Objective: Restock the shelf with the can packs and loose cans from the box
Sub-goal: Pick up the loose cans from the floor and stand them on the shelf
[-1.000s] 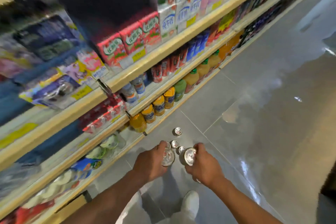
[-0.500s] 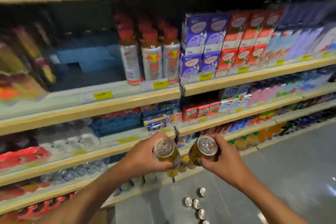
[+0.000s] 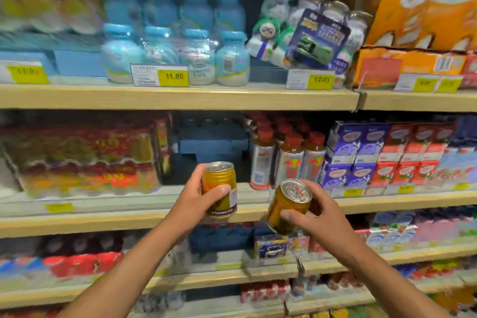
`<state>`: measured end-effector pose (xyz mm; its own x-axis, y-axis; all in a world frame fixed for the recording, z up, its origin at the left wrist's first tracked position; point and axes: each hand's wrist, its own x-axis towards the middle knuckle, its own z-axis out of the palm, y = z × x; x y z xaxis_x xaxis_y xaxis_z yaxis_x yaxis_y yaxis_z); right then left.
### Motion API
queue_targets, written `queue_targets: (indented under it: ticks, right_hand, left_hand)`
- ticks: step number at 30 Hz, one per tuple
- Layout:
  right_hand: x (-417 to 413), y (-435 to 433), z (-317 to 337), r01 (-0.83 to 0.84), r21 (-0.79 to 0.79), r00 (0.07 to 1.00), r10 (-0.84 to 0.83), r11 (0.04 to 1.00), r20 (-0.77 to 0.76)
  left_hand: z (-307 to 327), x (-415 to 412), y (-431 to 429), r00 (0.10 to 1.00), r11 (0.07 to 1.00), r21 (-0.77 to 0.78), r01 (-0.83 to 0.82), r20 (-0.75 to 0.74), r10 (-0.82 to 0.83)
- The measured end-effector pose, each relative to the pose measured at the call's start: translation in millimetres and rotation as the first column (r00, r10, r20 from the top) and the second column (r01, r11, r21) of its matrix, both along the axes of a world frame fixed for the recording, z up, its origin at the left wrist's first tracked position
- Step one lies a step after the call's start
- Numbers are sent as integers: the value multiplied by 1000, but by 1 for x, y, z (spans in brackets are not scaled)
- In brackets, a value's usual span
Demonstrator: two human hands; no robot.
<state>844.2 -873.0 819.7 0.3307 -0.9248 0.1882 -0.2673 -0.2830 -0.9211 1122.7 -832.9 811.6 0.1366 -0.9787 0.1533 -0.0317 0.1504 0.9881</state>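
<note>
My left hand [image 3: 198, 195] grips a gold can [image 3: 220, 183] upright, level with the middle shelf [image 3: 103, 217]. My right hand [image 3: 313, 210] grips a second gold can [image 3: 287, 208], tilted with its silver top facing me, slightly lower and to the right. Both cans hang in front of a dark gap [image 3: 211, 142] on that shelf, between wrapped red-and-gold can packs [image 3: 85, 157] on the left and red-capped bottles [image 3: 286, 160] on the right. The box and the loose cans on the floor are out of view.
Blue bottle packs [image 3: 175, 33] and an orange carton [image 3: 423, 18] fill the upper shelf. Purple and red milk cartons [image 3: 387, 155] stand right of the bottles. Lower shelves hold red packs [image 3: 82, 264] and more drinks.
Both hands lifted a can each from the floor up to the middle shelf. My view swung from the floor up to the upper shelves.
</note>
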Motion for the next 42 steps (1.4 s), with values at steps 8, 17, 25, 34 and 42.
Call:
queue_targets:
  ticks: [8,17,25,34,42]
  right_hand:
    - [73,-17,27,-49,33,993,45,998,112]
    - [123,-27,36,-22,65,991,13,998,135]
    - [151,-34,32,2,148,981,-30,989,192]
    - [147,-37,10,51,121,983,-71,991,169]
    - [155,-46,6,14,172,966,-57,985,252]
  left_hand:
    - [12,42,-28,996,997,42,-72,60,69]
    - [-1,78,-62,985,975,145,-171,25,170]
    - [23,81,-98,927,946,-93,-312,188,324]
    - [37,95,-153,875,959,-105,-264,392,284]
    - [32,98,-172,754,919,-157,-363,529,388]
